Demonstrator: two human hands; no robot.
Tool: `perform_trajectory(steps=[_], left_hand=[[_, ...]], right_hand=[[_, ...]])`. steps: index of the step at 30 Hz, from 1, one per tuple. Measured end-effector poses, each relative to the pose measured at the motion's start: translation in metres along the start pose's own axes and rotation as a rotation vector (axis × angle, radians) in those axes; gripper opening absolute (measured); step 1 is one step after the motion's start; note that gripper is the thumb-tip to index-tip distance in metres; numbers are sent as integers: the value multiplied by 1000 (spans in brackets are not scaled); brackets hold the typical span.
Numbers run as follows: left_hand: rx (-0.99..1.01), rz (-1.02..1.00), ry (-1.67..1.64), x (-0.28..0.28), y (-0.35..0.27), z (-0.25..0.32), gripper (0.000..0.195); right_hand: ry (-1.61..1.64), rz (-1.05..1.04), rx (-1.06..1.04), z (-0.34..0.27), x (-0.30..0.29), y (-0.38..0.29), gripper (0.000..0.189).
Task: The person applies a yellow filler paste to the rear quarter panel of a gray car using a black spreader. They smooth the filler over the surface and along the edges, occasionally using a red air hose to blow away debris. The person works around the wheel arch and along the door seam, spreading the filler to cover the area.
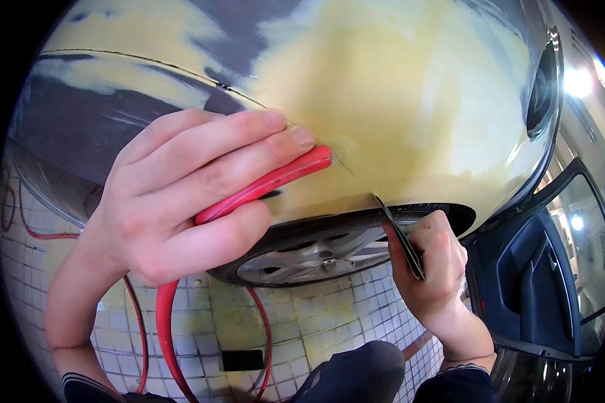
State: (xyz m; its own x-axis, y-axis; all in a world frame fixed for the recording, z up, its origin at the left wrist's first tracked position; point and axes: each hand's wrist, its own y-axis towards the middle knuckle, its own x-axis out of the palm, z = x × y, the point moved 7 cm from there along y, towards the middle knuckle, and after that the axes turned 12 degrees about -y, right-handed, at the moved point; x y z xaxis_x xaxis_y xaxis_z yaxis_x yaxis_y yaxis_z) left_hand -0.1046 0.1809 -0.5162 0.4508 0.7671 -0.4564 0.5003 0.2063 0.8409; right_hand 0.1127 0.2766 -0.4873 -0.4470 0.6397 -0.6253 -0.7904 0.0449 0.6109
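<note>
My left hand (181, 186) grips the end of a red hose (267, 185), its open tip at the seam between two car body panels. Under and around it, the car bodywork (373, 101) carries broad pale yellow patches of filler over dark sanded paint. Pinched between the thumb and fingers of my right hand (436, 262) is a thin folded sheet, apparently sandpaper (403, 239). The sheet's upper corner touches the lower end of that seam, at the wheel arch edge. Directly below the arch is a wheel with a silver alloy rim (327, 256).
An open car door (539, 282) stands on the right. The hose hangs in loops (164, 327) over the white tiled floor (312, 332), which has yellowish stains. A black rectangular piece (243, 360) lies on the tiles near my knee (358, 375).
</note>
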Motion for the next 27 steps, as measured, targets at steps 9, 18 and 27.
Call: perform_trajectory(steps=[9, 18, 27], left_hand=[[-20, -27, -35, 12, 14, 12, 19], [-10, -46, -71, 25, 14, 12, 16], [4, -35, 72, 34, 15, 22, 18]], right_hand=[[0, 1, 24, 4, 3, -10, 35], [26, 33, 23, 7, 5, -17, 34], [93, 43, 55, 13, 11, -45, 36]])
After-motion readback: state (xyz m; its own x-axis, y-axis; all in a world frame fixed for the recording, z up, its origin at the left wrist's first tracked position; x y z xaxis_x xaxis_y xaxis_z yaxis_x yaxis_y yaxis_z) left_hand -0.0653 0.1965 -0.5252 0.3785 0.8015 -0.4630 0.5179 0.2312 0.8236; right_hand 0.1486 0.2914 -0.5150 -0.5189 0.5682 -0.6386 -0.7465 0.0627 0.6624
